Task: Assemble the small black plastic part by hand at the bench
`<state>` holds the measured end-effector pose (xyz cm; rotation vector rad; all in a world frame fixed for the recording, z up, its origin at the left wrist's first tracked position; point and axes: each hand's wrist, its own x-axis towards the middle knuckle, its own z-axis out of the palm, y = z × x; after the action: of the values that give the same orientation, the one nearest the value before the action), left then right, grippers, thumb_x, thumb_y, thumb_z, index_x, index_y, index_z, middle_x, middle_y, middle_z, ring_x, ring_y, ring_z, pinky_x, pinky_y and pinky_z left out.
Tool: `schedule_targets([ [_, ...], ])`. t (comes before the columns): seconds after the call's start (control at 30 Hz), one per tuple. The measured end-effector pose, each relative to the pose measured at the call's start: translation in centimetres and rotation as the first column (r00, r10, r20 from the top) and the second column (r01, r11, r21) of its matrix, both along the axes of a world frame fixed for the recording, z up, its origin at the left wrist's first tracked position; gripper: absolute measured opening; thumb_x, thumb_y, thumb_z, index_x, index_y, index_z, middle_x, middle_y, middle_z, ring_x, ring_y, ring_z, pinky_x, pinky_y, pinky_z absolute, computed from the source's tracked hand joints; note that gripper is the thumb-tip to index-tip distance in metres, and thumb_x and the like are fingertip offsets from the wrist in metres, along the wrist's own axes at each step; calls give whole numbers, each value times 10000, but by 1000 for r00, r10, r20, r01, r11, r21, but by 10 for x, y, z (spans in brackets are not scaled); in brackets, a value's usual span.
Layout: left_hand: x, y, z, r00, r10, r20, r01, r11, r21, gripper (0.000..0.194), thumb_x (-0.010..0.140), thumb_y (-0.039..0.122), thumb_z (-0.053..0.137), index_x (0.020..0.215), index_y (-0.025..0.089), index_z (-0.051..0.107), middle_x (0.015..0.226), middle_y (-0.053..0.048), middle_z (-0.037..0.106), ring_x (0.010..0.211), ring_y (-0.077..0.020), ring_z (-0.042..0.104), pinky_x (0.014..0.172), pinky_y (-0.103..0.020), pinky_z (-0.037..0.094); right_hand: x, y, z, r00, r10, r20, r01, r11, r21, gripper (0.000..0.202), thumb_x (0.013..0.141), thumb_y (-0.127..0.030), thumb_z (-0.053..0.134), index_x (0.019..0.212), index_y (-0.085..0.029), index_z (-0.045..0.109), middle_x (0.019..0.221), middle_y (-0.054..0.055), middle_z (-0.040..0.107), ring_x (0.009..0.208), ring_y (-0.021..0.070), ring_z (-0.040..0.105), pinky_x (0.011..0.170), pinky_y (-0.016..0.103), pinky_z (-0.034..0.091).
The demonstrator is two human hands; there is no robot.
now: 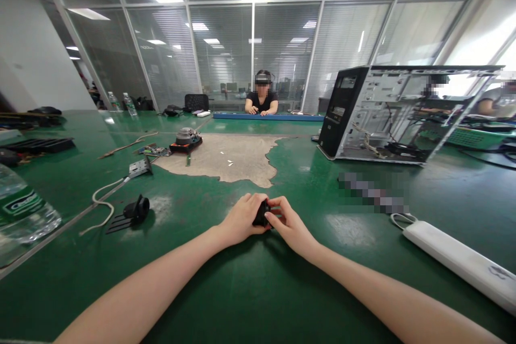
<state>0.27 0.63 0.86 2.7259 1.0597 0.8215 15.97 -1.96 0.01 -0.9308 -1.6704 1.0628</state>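
Note:
Both hands meet around a small black part [261, 214] just above the green tabletop [242, 290]. My left hand [243, 219] wraps its fingers over the part's left side and top. From the right, the thumb and fingers of my right hand [289, 224] pinch the same part. Much of it is hidden by the fingers, so its exact shape is unclear. To the left lies another black round part [137, 209] with several prongs.
An open computer case [346, 113] stands at the right, behind a white power strip [459, 260]. A water bottle [26, 207] is at the far left. A metal bracket [139, 167] with cable lies left of centre. Across the table sits a person [262, 98].

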Motion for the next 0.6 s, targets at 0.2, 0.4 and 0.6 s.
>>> schedule_targets([
  [0.2,0,2,0,1000,4,-22,-4,1000,9,503,654,299,620,1065,182,356,996,-54,514,842,-214,467,758,-350,382,-1,2,0,1000,-6,-18,5,1000,-16,155,794,-265,481,929,-206,431,949,31,483,846,139,533,675,279,513],
  [0.4,0,2,2,1000,0,-9,0,1000,2,503,664,305,612,1073,184,346,997,-57,512,852,-214,472,774,-349,378,-1,3,0,999,24,-36,-25,999,-29,159,798,-288,478,927,-214,424,943,26,478,848,141,535,679,281,514],
  [0.6,0,2,1,1000,1,-12,-1,1000,6,481,667,308,606,1058,183,354,994,-56,513,845,-213,472,769,-345,379,0,1,1,999,22,-28,-23,1000,-21,163,798,-297,477,923,-208,424,940,26,482,847,139,538,683,277,517],
])
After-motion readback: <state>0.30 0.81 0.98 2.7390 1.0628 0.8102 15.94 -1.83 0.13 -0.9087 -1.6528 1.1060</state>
